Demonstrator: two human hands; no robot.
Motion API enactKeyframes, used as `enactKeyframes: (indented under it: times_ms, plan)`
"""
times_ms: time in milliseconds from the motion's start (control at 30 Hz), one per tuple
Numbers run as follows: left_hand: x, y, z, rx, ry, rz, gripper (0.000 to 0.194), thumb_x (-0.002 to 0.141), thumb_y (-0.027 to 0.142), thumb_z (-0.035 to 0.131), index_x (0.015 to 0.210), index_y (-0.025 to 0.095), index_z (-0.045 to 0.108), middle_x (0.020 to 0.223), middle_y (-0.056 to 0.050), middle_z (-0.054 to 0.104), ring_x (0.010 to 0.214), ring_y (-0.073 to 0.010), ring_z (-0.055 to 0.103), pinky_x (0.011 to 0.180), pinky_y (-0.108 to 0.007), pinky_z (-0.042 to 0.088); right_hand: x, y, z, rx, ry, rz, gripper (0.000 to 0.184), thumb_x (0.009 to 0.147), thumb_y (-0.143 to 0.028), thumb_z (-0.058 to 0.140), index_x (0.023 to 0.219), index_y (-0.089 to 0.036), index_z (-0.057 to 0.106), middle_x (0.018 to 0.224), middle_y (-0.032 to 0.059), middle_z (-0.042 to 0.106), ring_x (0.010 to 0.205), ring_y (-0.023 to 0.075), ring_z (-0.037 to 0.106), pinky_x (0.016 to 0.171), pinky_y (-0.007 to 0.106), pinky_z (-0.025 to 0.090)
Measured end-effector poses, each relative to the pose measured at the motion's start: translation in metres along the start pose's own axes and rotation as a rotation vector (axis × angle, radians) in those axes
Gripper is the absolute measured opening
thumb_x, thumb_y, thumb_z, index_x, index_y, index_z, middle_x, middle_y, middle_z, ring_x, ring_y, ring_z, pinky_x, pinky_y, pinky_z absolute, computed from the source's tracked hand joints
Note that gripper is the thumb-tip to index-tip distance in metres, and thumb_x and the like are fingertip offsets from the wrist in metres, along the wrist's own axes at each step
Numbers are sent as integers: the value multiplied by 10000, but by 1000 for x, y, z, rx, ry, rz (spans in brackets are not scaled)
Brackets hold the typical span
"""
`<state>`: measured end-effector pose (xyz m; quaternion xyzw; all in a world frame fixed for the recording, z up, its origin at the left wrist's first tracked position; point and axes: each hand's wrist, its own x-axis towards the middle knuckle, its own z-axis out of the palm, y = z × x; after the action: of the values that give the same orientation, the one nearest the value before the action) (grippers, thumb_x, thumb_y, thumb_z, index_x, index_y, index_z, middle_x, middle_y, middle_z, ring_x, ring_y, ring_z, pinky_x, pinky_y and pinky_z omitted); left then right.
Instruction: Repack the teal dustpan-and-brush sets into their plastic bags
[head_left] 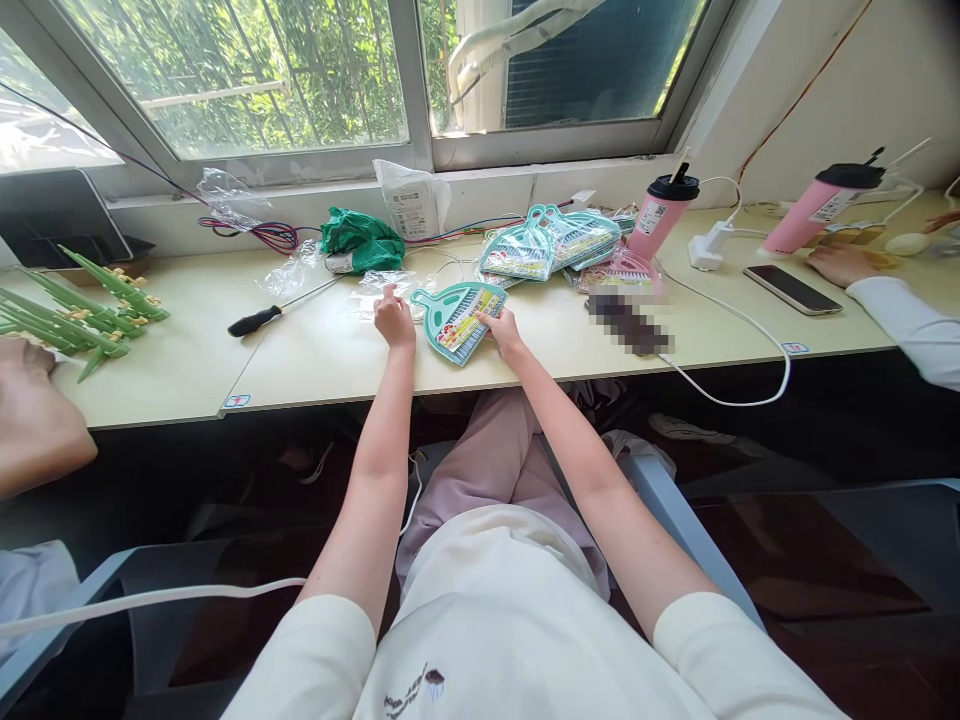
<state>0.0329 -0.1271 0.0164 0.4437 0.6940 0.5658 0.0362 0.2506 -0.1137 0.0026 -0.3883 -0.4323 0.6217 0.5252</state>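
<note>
A small teal dustpan-and-brush set (pixel 459 318) with a printed card lies flat on the pale desk (pixel 322 350) in front of me. My right hand (pixel 501 330) grips its right edge with fingers closed on it. My left hand (pixel 394 316) rests just left of the set, fingertips pinching a clear plastic bag (pixel 382 286). Behind, a pile of several more teal sets (pixel 551 240) lies near the window sill, with a pink set (pixel 624 272) beside it.
A black-handled screwdriver (pixel 279 308), green bag (pixel 361 240), and clear wrappers lie at left-centre. Green plastic pieces (pixel 82 312) sit far left by another person's arm (pixel 34 420). Pink cups (pixel 663 212), phone (pixel 792 289), white cable (pixel 739 330) and another person's hand (pixel 844 265) are right.
</note>
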Motion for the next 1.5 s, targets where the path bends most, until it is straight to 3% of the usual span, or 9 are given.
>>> enactKeyframes:
  times_ms: [267, 433, 767, 900, 1000, 1100, 1233, 1367, 1500]
  plan:
    - [-13, 19, -6, -309, -128, 81, 266, 937, 250, 585, 1200, 294, 595, 1334, -92, 643, 1529, -231, 314, 1288, -576, 246, 2, -1, -1, 28, 79, -18, 241, 763, -207, 807, 919, -207, 624, 958, 29, 756, 945, 215, 750, 919, 449, 637]
    - [-13, 22, -3, -239, -28, 206, 172, 979, 246, 531, 1116, 288, 625, 1171, -74, 709, 1409, -231, 488, 1321, -541, 158, 1, -3, -2, 120, 76, -45, 298, 740, -256, 849, 928, -219, 621, 979, 21, 765, 983, 206, 753, 907, 383, 648]
    - [-17, 28, -6, -318, -87, 236, 187, 987, 277, 543, 1163, 290, 606, 1253, -87, 659, 1391, -274, 522, 1222, -460, 357, 0, -8, -4, 223, -71, 37, 292, 711, -225, 884, 897, -201, 661, 929, 42, 790, 979, 223, 764, 953, 387, 638]
    - [-21, 35, -8, -235, -124, 259, 498, 920, 296, 672, 1392, 281, 514, 1673, -110, 311, 1621, -319, 114, 1293, -505, 208, 1, -8, -6, 308, 17, -5, 259, 738, -205, 840, 908, -212, 644, 932, 11, 786, 932, 188, 758, 921, 345, 635]
    - [-17, 36, -9, -287, -62, 150, 1030, 820, 346, 809, 1622, 274, 167, 1753, -138, 18, 1625, -339, -124, 1307, -518, 148, 1, -8, -7, 365, 35, -32, 279, 729, -222, 832, 929, -229, 638, 950, -4, 784, 958, 179, 748, 909, 314, 625]
    - [-6, 28, -4, -516, -109, -29, 1301, 729, 348, 898, 1640, 314, -30, 1736, -185, 119, 1625, -358, 97, 1276, -504, 247, 0, -9, -7, 387, 3, -50, 333, 691, -246, 858, 947, -240, 645, 976, -5, 783, 999, 188, 737, 903, 309, 617]
    - [3, 14, 5, -773, -384, -177, 1209, 680, 347, 926, 1630, 261, 183, 1457, -201, 595, 1343, -330, 599, 1108, -444, 477, -1, -10, -7, 385, -37, -50, 350, 665, -246, 876, 940, -230, 660, 985, 3, 780, 998, 196, 732, 890, 317, 619]
    - [-4, 14, 6, -755, -690, -78, 1180, 587, 343, 955, 1585, 157, 352, 1108, -145, 776, 1144, -340, 707, 950, -419, 562, 1, -9, -8, 371, 12, -35, 359, 673, -240, 874, 958, -232, 654, 999, 10, 780, 1037, 205, 730, 916, 338, 619]
    - [-10, 21, 1, -706, -872, -38, 1110, 579, 325, 947, 1557, 203, 436, 1131, -133, 781, 1138, -353, 710, 952, -450, 561, 4, -5, -11, 395, 48, -36, 342, 689, -231, 849, 961, -233, 641, 1026, 15, 778, 1065, 211, 727, 935, 347, 620]
